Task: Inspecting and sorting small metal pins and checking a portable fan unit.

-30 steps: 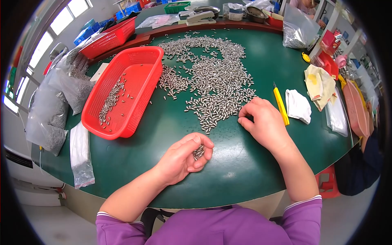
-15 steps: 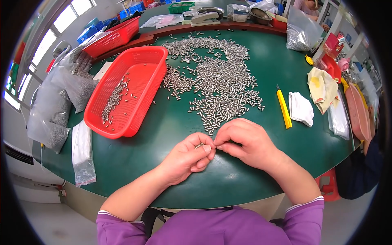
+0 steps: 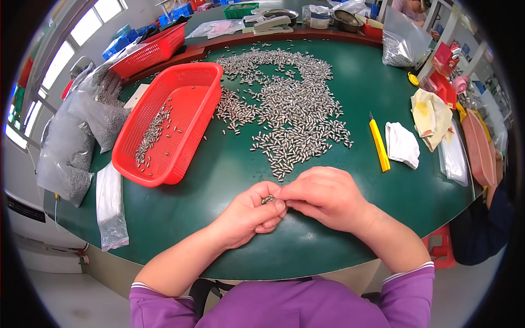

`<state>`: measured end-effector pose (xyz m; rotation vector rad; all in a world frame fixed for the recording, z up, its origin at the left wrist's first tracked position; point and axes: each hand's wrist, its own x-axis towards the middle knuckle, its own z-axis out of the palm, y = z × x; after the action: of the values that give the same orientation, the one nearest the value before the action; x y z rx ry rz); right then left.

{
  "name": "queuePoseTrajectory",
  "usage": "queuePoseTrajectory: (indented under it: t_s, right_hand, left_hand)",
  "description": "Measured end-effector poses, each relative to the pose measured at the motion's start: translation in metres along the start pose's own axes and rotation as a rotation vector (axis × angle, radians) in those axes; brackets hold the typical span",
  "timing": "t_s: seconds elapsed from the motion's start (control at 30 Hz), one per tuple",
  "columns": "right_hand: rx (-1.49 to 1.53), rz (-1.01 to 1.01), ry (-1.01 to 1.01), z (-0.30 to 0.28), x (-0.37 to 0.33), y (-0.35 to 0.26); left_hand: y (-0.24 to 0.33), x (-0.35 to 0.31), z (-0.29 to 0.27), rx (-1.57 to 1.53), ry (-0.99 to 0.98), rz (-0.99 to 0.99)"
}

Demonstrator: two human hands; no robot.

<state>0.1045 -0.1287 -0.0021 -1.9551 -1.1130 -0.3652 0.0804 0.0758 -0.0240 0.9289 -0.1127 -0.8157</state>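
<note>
A broad heap of small silvery metal pieces (image 3: 301, 104), each short and rounded, covers the middle of the green table. Just in front of its near tip, my two hands meet. My left hand (image 3: 249, 213) is curled closed around a few of the small metal pieces (image 3: 268, 199), which glint between thumb and fingers. My right hand (image 3: 328, 197) pinches at the left fingertips; whatever lies in that pinch is hidden by the fingers. To the left, a red plastic basket (image 3: 188, 145) holds a loose scatter of the same pieces.
Clear bags full of metal pieces (image 3: 65, 147) stand along the left edge, near a flat plastic packet (image 3: 111, 202). A yellow craft knife (image 3: 378, 146), a white cloth (image 3: 402, 143) and a stained cloth (image 3: 431, 117) lie right. Another person (image 3: 410, 11) sits at the far right.
My right hand has shifted slightly down and left, closing over the left fingertips. More of the metal pieces show in my left hand. The heap and basket look the same.
</note>
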Motion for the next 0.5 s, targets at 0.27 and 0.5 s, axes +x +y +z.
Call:
queuePoseTrajectory:
  t_s: [0.27, 0.5]
  right_hand:
    - [-0.249, 0.192, 0.221, -0.018, 0.003, 0.012]
    - [-0.535, 0.383, 0.212, -0.032, -0.002, 0.026]
  left_hand:
    - [0.001, 0.001, 0.003, -0.05, 0.055, 0.039]
    - [0.003, 0.0, 0.003, -0.045, 0.058, 0.043]
